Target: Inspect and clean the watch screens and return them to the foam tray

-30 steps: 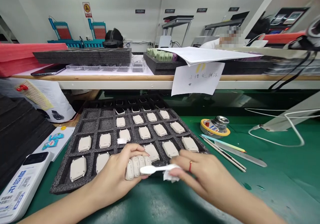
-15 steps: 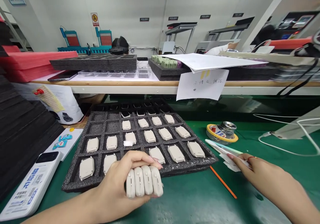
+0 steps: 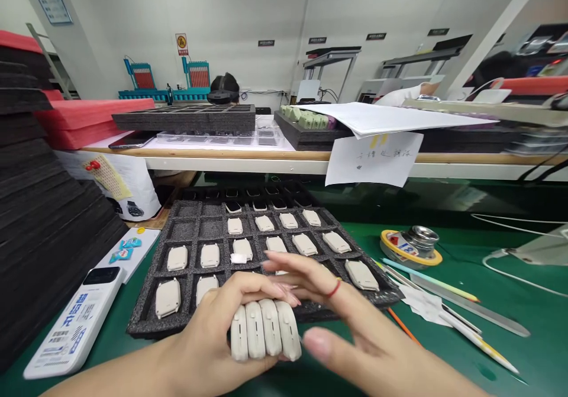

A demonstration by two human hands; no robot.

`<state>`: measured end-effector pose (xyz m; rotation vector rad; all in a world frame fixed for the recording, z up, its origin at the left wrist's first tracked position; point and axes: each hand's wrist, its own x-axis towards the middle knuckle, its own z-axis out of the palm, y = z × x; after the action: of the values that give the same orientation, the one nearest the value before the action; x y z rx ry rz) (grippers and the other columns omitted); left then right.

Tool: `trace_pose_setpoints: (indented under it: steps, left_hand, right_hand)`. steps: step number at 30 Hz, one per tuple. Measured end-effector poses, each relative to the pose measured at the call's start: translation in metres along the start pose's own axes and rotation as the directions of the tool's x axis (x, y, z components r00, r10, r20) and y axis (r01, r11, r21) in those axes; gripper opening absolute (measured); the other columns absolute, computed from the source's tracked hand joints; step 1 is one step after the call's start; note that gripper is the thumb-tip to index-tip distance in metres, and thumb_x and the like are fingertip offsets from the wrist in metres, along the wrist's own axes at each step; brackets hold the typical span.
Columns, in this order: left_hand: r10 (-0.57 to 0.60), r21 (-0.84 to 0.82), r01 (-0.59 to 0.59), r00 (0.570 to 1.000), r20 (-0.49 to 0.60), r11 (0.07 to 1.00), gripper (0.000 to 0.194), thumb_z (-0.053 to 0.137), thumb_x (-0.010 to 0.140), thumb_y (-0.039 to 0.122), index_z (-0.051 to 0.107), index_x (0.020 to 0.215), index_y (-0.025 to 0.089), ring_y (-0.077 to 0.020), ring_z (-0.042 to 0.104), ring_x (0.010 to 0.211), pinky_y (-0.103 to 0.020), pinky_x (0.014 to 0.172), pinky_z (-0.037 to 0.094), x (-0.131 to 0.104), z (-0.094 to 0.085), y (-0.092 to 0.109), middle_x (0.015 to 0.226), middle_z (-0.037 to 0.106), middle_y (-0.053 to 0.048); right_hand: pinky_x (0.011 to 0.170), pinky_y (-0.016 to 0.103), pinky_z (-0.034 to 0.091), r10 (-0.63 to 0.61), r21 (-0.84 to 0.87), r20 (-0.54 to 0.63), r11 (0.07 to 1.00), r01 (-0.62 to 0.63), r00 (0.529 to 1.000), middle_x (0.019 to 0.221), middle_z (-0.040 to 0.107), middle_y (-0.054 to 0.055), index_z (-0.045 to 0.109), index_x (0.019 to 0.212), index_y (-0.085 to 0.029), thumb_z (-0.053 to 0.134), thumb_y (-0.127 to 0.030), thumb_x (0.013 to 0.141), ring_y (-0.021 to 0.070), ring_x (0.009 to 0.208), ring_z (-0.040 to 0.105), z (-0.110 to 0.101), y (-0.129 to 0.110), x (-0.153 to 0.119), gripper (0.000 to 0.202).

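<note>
My left hand grips a row of several beige watch cases side by side, held on edge just in front of a dark foam tray. The tray's pockets hold several more beige cases. My right hand is empty, fingers spread, hovering over the held cases and the tray's near edge; a red band is on one finger. A white wipe and white tool lie on the mat to the right.
Green mat with tape roll and metal cup, thin tools, an orange stick. White device at left beside stacked black foam. Shelf above holds foam trays, papers. A person's arm shows far behind.
My right hand put down the wipe and white tool on the mat at right and came back empty over the held cases. The view shifted slightly.
</note>
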<state>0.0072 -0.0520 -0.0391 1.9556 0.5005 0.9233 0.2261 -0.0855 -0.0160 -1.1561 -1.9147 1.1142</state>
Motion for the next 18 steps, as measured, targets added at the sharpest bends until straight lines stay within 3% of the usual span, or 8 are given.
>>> trace_pose_setpoints:
  steps: [2,4,7,9,13,15,18]
  left_hand:
    - [0.016,0.018,-0.015,1.000,-0.019,1.000,0.054,0.070,0.083,0.008,0.044,0.123,0.034,-0.0159,0.067,0.111,-0.027,0.097,0.054,0.000,-0.001,-0.002,0.122,0.065,0.000]
    - [0.028,0.060,-0.025,0.999,-0.047,0.998,0.052,0.069,0.085,0.011,0.043,0.124,0.034,-0.0155,0.068,0.108,-0.026,0.094,0.055,-0.001,-0.002,-0.004,0.122,0.064,0.000]
    - [0.025,0.133,-0.015,0.997,-0.076,0.991,0.052,0.071,0.085,0.014,0.042,0.123,0.035,-0.0132,0.070,0.099,-0.020,0.084,0.055,0.000,-0.004,-0.006,0.115,0.066,0.002]
    - [0.020,0.158,-0.006,0.996,-0.086,0.987,0.053,0.072,0.084,0.015,0.041,0.123,0.035,-0.0125,0.070,0.094,-0.019,0.080,0.055,0.001,-0.004,-0.006,0.110,0.068,0.003]
    - [0.042,0.149,-0.028,0.995,-0.092,0.988,0.054,0.073,0.083,0.015,0.041,0.122,0.034,-0.0110,0.071,0.086,-0.019,0.077,0.056,0.004,-0.003,-0.006,0.118,0.066,0.001]
    - [0.071,0.114,-0.061,0.994,-0.085,0.992,0.053,0.072,0.083,0.014,0.042,0.122,0.032,-0.0117,0.072,0.086,-0.020,0.077,0.056,0.006,-0.002,-0.006,0.120,0.066,-0.002]
    - [0.102,0.075,-0.097,0.992,-0.075,0.992,0.054,0.073,0.082,0.012,0.042,0.122,0.031,-0.0152,0.071,0.099,-0.021,0.082,0.056,0.007,-0.001,-0.008,0.123,0.067,-0.004]
  right_hand:
    - [0.106,0.048,0.047,-0.006,0.018,0.065,1.000,0.005,0.998,0.144,0.052,0.009,0.039,0.146,-0.031,0.060,-0.043,0.091,0.0279,0.130,0.053,0.009,-0.009,0.010,0.059]
    - [0.093,0.041,0.055,-0.009,0.086,0.087,0.996,0.002,0.996,0.126,0.062,0.008,0.049,0.136,-0.029,0.057,-0.037,0.093,0.0234,0.109,0.064,0.016,-0.012,0.021,0.044]
    - [0.071,0.028,0.057,-0.032,0.217,0.050,0.976,0.020,0.998,0.099,0.064,0.003,0.058,0.113,-0.024,0.051,-0.040,0.098,0.0170,0.085,0.064,0.023,-0.010,0.034,0.023]
    - [0.069,0.025,0.054,-0.075,0.267,-0.005,0.961,0.073,0.997,0.092,0.061,0.002,0.060,0.102,-0.021,0.051,-0.046,0.098,0.0157,0.082,0.062,0.026,-0.008,0.039,0.027]
    - [0.081,0.028,0.052,-0.099,0.347,-0.038,0.932,0.106,0.994,0.098,0.066,0.003,0.065,0.109,-0.024,0.036,-0.055,0.102,0.0167,0.091,0.063,0.028,-0.004,0.039,0.043]
    - [0.089,0.031,0.051,-0.056,0.389,-0.033,0.919,0.065,0.998,0.114,0.067,0.003,0.061,0.121,-0.029,0.028,-0.059,0.102,0.0187,0.104,0.064,0.026,-0.001,0.037,0.048]
    - [0.086,0.033,0.054,0.034,0.436,-0.006,0.900,-0.028,0.999,0.127,0.064,0.004,0.053,0.133,-0.032,0.029,-0.067,0.098,0.0212,0.108,0.065,0.020,0.002,0.037,0.055]
